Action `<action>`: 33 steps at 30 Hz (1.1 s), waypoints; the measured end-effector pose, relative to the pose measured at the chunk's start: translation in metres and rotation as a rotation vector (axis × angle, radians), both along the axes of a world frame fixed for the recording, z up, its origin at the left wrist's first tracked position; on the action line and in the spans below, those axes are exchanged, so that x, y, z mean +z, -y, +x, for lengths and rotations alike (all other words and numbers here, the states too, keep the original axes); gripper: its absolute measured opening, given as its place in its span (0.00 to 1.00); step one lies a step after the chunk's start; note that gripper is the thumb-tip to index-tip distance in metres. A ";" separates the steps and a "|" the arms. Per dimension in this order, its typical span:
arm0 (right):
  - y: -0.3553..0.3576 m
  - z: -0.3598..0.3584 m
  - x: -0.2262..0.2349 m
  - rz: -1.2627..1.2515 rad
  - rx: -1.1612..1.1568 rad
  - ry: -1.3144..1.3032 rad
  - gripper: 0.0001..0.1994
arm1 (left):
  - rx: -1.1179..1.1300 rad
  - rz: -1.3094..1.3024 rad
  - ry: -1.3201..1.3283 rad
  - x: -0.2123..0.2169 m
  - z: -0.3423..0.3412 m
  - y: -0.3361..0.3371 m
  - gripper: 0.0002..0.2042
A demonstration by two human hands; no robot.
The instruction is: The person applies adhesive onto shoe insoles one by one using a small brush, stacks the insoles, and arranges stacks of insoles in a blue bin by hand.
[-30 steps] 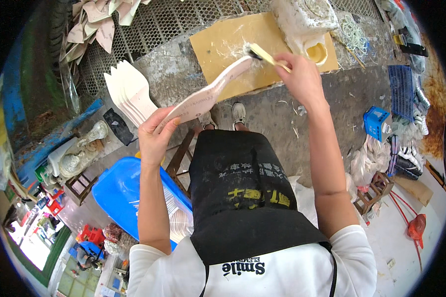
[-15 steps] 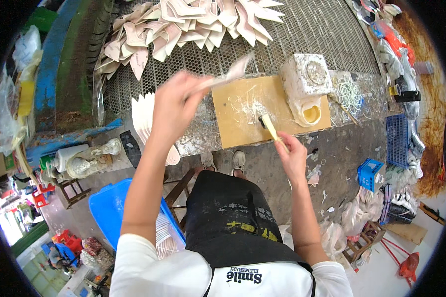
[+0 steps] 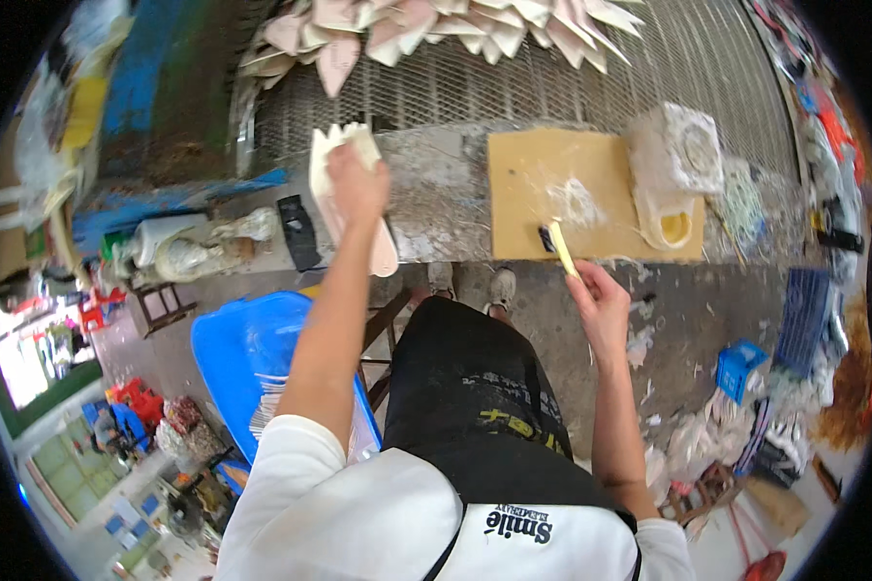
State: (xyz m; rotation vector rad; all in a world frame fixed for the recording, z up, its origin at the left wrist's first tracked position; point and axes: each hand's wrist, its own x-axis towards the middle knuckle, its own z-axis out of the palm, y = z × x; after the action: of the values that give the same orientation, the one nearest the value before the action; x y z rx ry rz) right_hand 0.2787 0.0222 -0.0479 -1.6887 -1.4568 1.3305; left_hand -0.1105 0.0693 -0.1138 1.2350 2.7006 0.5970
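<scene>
My right hand is closed around the pale yellow handle of a brush. Its dark bristles are over the near edge of a tan board smeared with white residue. On the left, my left hand is down on a fanned stack of long, pale insole-shaped pieces. Its fingers are blurred and partly hidden, so whether it grips one of them does not show. A crusted white container sits on the board's right side, with yellowish liquid in its near opening.
A heap of pinkish-white cut pieces lies on the metal mesh at the back. White loops lie right of the container. Below the bench at left is a blue bin; a blue box is on the floor at right.
My left hand, which held up a pale piece near the mesh, has come down onto the stack at left. My right hand keeps the brush. The whole view has shifted.
</scene>
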 end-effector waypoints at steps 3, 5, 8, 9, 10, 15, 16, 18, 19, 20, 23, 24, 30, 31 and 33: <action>-0.012 0.010 0.026 0.020 -0.068 0.045 0.12 | -0.121 -0.036 -0.224 -0.024 -0.049 0.009 0.30; -0.026 0.039 0.042 0.132 -0.239 0.115 0.13 | -0.196 -0.075 -0.218 -0.013 -0.058 0.005 0.26; -0.042 0.090 0.067 0.171 -0.259 0.629 0.13 | -0.214 -0.138 -0.203 0.007 -0.050 -0.003 0.22; -0.044 0.098 0.063 0.198 -0.247 0.677 0.13 | -0.235 -0.126 -0.185 0.010 -0.041 -0.006 0.22; -0.046 0.104 0.057 0.224 -0.232 0.720 0.13 | -0.254 -0.115 -0.172 0.011 -0.035 -0.008 0.22; -0.059 0.110 0.041 0.390 -0.081 0.872 0.13 | -0.379 -0.062 -0.268 -0.006 -0.013 -0.001 0.30; -0.059 0.110 0.042 0.407 -0.061 0.784 0.13 | -0.422 -0.018 -0.330 -0.008 -0.010 0.002 0.32; -0.049 0.117 0.045 0.121 -0.189 0.619 0.12 | -0.461 0.021 -0.392 -0.011 -0.005 0.006 0.33; -0.041 0.123 0.036 0.175 -0.211 0.614 0.12 | -0.479 -0.012 -0.366 -0.012 -0.003 0.004 0.34; -0.033 0.126 0.030 0.229 -0.233 0.607 0.12 | -0.496 -0.045 -0.341 -0.012 -0.001 0.004 0.34; -0.023 0.112 0.038 0.012 -0.171 0.171 0.12 | -0.474 -0.086 -0.339 -0.001 0.008 0.000 0.30; -0.022 0.107 0.042 -0.136 -0.214 -0.196 0.12 | -0.459 -0.140 -0.291 0.005 0.006 -0.002 0.29; -0.014 0.113 0.021 -0.206 -0.203 -0.006 0.15 | -0.511 -0.418 0.320 0.101 -0.042 0.003 0.16; -0.011 0.102 0.027 -0.171 -0.151 -0.079 0.15 | -0.512 -0.380 0.443 0.131 -0.039 0.009 0.13; -0.016 0.085 0.030 -0.134 -0.180 -0.181 0.15 | -0.510 -0.139 0.569 0.176 -0.028 0.029 0.10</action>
State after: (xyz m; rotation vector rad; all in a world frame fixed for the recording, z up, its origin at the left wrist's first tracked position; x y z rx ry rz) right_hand 0.3636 0.0378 -0.0183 -1.6890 -1.1088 1.4650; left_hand -0.1387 0.0398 0.0624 1.3806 1.8433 0.5652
